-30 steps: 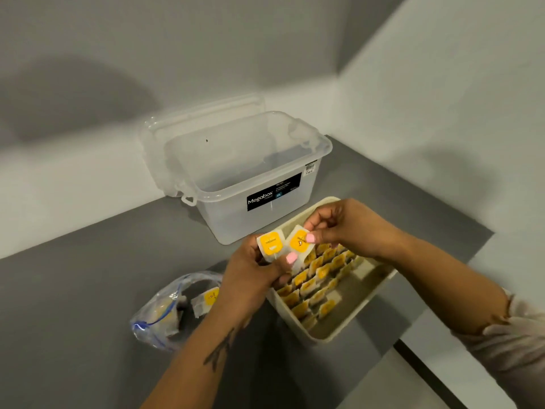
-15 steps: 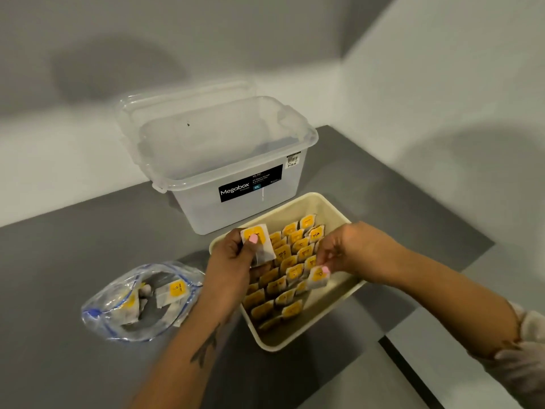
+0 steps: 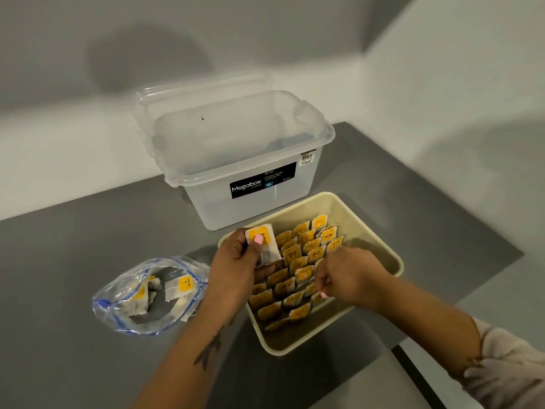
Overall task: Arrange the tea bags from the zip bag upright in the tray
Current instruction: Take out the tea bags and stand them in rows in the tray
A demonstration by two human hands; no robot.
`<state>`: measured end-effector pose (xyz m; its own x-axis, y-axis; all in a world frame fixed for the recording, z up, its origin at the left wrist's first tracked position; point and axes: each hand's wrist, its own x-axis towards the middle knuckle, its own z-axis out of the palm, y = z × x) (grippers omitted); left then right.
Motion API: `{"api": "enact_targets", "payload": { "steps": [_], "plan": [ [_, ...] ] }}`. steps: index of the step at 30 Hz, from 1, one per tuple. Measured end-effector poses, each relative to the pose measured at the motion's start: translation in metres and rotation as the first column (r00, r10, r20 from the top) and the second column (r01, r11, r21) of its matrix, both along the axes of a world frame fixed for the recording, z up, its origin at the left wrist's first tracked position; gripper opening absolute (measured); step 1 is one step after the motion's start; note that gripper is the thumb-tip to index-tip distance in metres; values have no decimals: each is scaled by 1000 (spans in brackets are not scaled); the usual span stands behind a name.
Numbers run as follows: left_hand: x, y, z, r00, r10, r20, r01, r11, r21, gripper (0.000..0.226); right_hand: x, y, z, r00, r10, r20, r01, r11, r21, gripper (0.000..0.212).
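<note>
A grey table (image 3: 73, 261) is seen carrying a clear storage box (image 3: 236, 160), a cream tray (image 3: 374, 231) in front of it and, to the left, a zip bag (image 3: 147, 296) in which a few tea bags remain. Rows of tea bags (image 3: 298, 267) are stood upright in the tray, long axes vertical, with bare floor left along its near right side. One tea bag (image 3: 264, 243) is pinched upright in the left hand (image 3: 236, 267) at the tray's left rim. The right hand (image 3: 348, 278) is lowered among the rows, fingers curled on a bag being seated (image 3: 317, 298). The free gap is judged nearer the right hand.
</note>
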<state>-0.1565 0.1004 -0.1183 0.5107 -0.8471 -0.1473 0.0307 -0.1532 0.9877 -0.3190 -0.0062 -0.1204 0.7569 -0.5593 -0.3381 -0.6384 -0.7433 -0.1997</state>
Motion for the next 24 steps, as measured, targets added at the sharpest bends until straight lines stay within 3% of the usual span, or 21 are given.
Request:
{"api": "enact_targets", "payload": {
  "steps": [10, 13, 16, 19, 21, 24],
  "plan": [
    [-2, -4, 3, 999, -42, 23, 41, 999, 27, 13, -3, -2, 10, 994, -101, 47, 98, 993, 71, 22],
    [-3, -6, 0, 991, -66, 116, 57, 995, 81, 14, -5, -6, 18, 986, -157, 54, 150, 983, 103, 20],
    [-8, -11, -1, 961, -114, 250, 86, 989, 120, 19, -7, -14, 28, 949, -257, 184, 235, 963, 134, 14],
    [-19, -18, 2, 915, -158, 370, 121, 985, 120, 11, -6, -17, 41, 860, -344, 377, 257, 930, 261, 18],
    [-28, -21, 5, 896, -161, 414, 130, 986, 102, 13, -7, -16, 49, 822, -373, 431, 232, 910, 344, 17],
    [-36, -23, 3, 901, -161, 402, 144, 987, 74, 14, -11, -16, 53, 819, -356, 451, 216, 918, 332, 10]
  ]
}}
